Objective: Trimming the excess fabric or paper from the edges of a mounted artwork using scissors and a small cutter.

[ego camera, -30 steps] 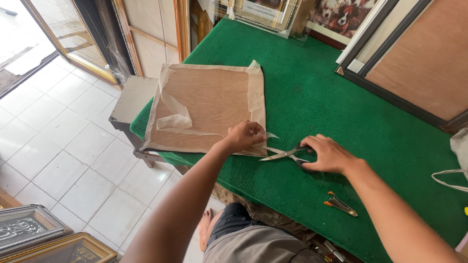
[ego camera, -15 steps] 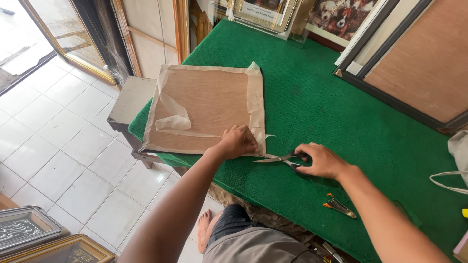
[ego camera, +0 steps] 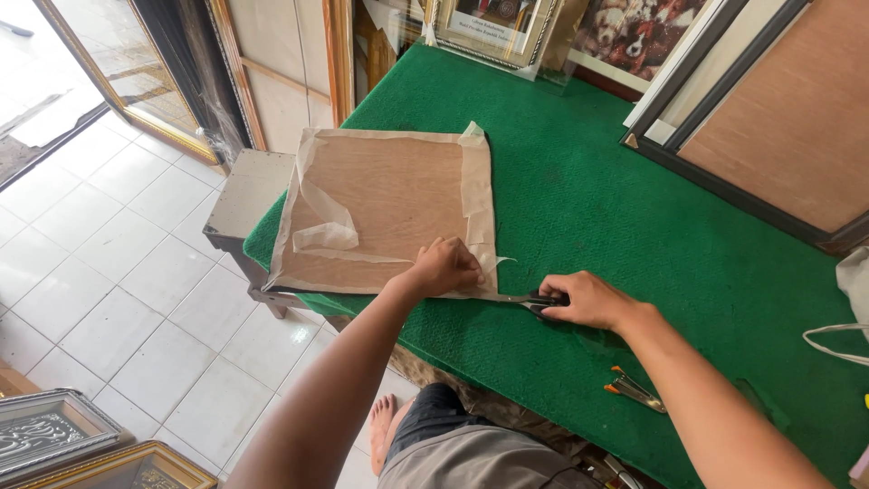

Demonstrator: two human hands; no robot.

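A brown board [ego camera: 385,204], its edges wrapped in pale tape or paper, lies face down on the green felt table [ego camera: 588,208]. My left hand [ego camera: 448,268] presses down on the board's near right corner. Just to the right, my right hand [ego camera: 584,299] grips black-handled scissors [ego camera: 534,302] whose blades lie flat along the board's near edge, pointing left under my left hand. A loose curl of pale tape [ego camera: 324,237] sits on the board's left part.
Small orange-tipped pliers [ego camera: 634,391] lie on the felt near my right forearm. A large dark-framed board [ego camera: 778,127] rests at the right. Framed pictures [ego camera: 493,27] lean at the table's far end. A grey stool [ego camera: 249,195] stands left of the table, ornate frames [ego camera: 63,439] on the tiled floor.
My right hand has slid the scissors left and lowered them flat against the board's near edge. My left hand stays on the corner. The view has shifted slightly.
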